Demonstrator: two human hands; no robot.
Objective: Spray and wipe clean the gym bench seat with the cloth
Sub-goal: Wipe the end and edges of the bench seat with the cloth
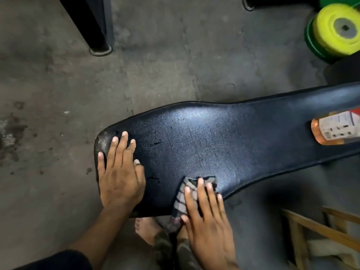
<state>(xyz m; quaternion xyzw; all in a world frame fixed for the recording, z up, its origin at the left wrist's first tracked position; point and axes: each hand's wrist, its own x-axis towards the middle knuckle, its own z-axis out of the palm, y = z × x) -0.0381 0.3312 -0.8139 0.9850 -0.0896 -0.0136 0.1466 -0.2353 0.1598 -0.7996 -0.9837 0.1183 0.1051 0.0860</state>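
Bench seat [204,137] wet-speckled; left hand [119,172] flat, fingers spread, steadying wide end; right hand [206,217] flat, pressing checked cloth [185,199] at near edge; spray bottle [335,129] lying on seat, parked aside.

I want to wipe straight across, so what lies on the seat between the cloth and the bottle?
In the head view, nothing: the bench seat is bare padding from the checked cloth under the right hand to the lying bottle.
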